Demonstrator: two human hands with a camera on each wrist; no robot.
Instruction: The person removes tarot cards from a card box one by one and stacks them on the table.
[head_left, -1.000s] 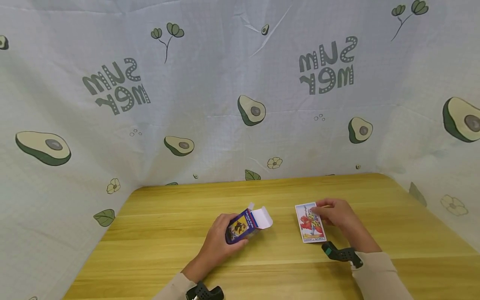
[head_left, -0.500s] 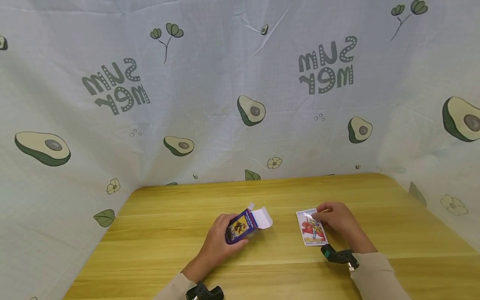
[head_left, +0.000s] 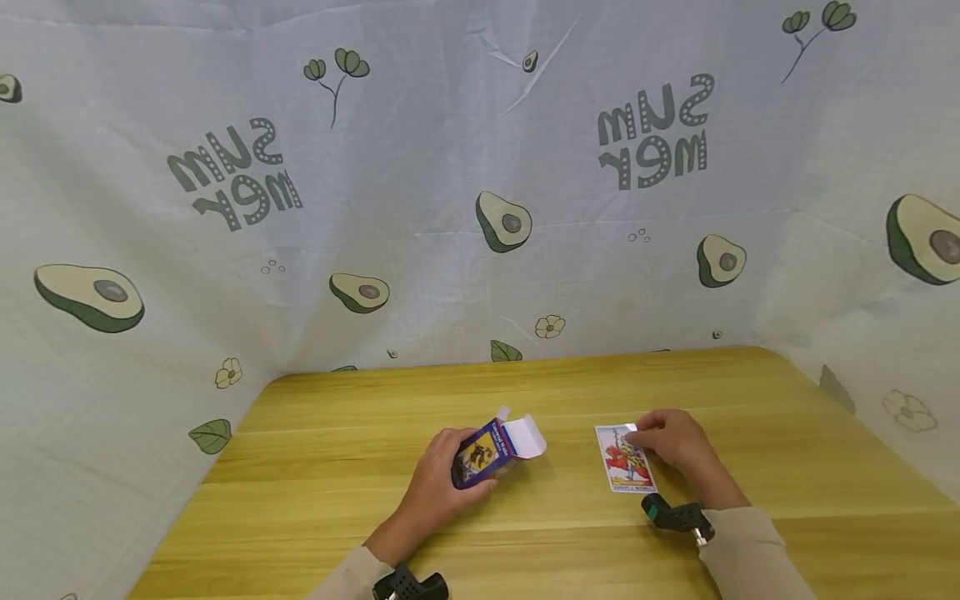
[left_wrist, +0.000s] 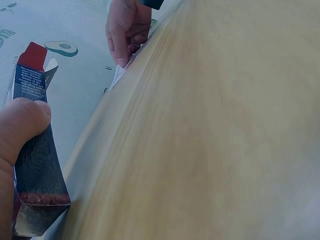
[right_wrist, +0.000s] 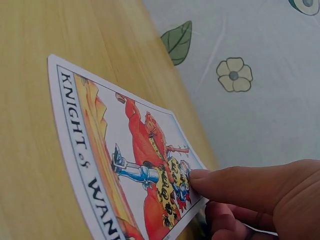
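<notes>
My left hand [head_left: 437, 479] grips a dark blue tarot card box [head_left: 478, 455] with a yellow picture on its front. The box leans with its white top flap raised. In the left wrist view the thumb presses along the narrow side of the box [left_wrist: 37, 155], which has small print near its top. To the right, my right hand [head_left: 675, 442] pinches a tarot card [head_left: 621, 467] by its upper right edge. Seen from the right wrist, the thumb lies on the face of the card [right_wrist: 150, 165], other fingers curl underneath, and the caption reads Knight of Wands.
Both hands are over a yellow wooden table [head_left: 360, 433]. A pale cloth [head_left: 420, 167] printed with avocados, leaves and lettering hangs behind the table and along its sides. Each wrist carries a small black camera, such as the right one [head_left: 678, 514].
My right hand has moved slightly down and toward me, bringing the card lower and flatter over the table. The left hand and the box have stayed in place.
</notes>
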